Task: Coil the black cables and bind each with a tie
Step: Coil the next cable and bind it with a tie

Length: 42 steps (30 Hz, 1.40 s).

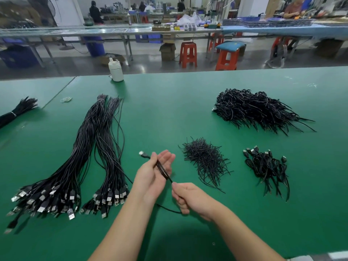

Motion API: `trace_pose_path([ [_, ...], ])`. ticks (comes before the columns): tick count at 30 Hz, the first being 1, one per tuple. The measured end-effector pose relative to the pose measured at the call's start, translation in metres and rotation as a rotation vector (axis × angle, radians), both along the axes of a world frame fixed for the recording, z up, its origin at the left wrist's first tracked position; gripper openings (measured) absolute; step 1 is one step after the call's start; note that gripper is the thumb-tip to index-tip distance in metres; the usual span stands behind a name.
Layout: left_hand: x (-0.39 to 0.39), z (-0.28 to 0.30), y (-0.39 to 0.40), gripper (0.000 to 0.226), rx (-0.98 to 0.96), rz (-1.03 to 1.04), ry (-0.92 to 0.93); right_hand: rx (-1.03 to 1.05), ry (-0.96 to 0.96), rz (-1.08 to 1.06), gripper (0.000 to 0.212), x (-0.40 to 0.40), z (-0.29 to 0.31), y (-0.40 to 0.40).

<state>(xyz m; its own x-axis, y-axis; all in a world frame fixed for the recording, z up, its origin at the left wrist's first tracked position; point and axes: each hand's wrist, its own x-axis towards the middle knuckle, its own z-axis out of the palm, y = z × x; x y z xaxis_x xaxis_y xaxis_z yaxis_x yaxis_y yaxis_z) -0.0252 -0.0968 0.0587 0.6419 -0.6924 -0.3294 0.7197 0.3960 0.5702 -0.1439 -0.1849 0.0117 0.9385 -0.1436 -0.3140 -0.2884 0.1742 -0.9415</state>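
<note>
My left hand [153,173] holds several folded strands of a black cable [163,171] between thumb and palm, fingers stretched out, the cable's plug [141,153] sticking out to the upper left. Just below it, my right hand [190,199] pinches the same cable, whose loose tail loops under my wrists. Two long bundles of uncoiled USB cables [90,157] lie at the left. A heap of black ties [205,159] sits right of my hands. A small pile of coiled cables [267,166] lies further right, a big pile [256,109] behind it.
The green table [169,110] carries a white bottle [115,70] at its far edge, a rubber band [66,99], and another bound black bundle [17,111] at the far left. Beyond are red stools, workbenches and people at work.
</note>
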Motion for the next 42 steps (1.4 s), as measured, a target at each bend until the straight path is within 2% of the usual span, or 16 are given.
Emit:
trace_pose_path([
  [3,0.004,0.013,0.013,0.031,-0.032,-0.140,-0.156,-0.009,-0.022,-0.033,0.043,0.000,0.001,-0.009],
  [5,0.010,0.016,0.031,0.033,-0.071,-0.364,-0.361,0.024,-0.036,-0.048,0.043,-0.002,0.005,-0.019],
  [7,0.017,0.018,0.048,0.038,-0.043,-0.681,-0.631,0.064,-0.034,-0.062,0.044,-0.004,0.010,-0.027],
  [9,0.020,0.017,0.057,0.038,0.128,-0.979,-0.856,0.108,-0.026,-0.091,0.045,-0.004,0.015,-0.032],
  [11,0.015,0.008,0.055,0.037,0.341,-1.077,-0.918,0.139,-0.039,-0.107,0.043,-0.002,0.021,-0.032],
  [13,0.005,-0.006,0.046,0.036,0.484,-0.949,-0.848,0.129,-0.055,-0.094,0.040,0.001,0.027,-0.028],
  [15,-0.001,-0.020,0.036,0.033,0.505,-0.662,-0.767,0.070,-0.066,-0.061,0.037,0.002,0.032,-0.021],
  [18,-0.003,-0.026,0.022,0.044,0.280,-0.311,-0.478,-0.034,-0.073,-0.005,0.034,0.000,0.033,-0.008],
  [21,-0.006,-0.024,0.014,0.050,0.097,-0.180,-0.235,-0.375,-0.069,0.000,0.034,0.001,0.032,0.001],
  [23,-0.009,-0.023,0.011,0.047,0.091,-0.137,-0.181,-0.547,-0.068,-0.030,0.035,0.002,0.027,0.004],
  [26,-0.014,-0.020,0.007,0.033,0.168,-0.093,-0.227,-0.512,-0.046,-0.093,0.037,0.002,0.019,0.009],
  [30,-0.017,-0.013,0.010,0.026,0.112,-0.074,-0.195,-0.403,0.005,-0.088,0.036,0.002,0.015,0.007],
  [33,-0.018,-0.010,0.013,0.027,0.030,-0.114,-0.194,-0.224,-0.043,-0.128,0.006,0.000,0.017,0.002],
  [37,-0.021,-0.012,0.015,0.033,-0.026,-0.249,-0.204,0.002,-0.144,-0.187,0.047,-0.002,0.015,0.002],
  [39,-0.022,-0.013,0.016,0.035,-0.020,-0.314,-0.238,-0.016,-0.181,-0.198,0.052,-0.004,0.014,0.002],
  [42,-0.024,-0.014,0.018,0.036,-0.003,-0.366,-0.248,-0.161,-0.226,-0.267,0.061,-0.006,0.008,0.002],
])
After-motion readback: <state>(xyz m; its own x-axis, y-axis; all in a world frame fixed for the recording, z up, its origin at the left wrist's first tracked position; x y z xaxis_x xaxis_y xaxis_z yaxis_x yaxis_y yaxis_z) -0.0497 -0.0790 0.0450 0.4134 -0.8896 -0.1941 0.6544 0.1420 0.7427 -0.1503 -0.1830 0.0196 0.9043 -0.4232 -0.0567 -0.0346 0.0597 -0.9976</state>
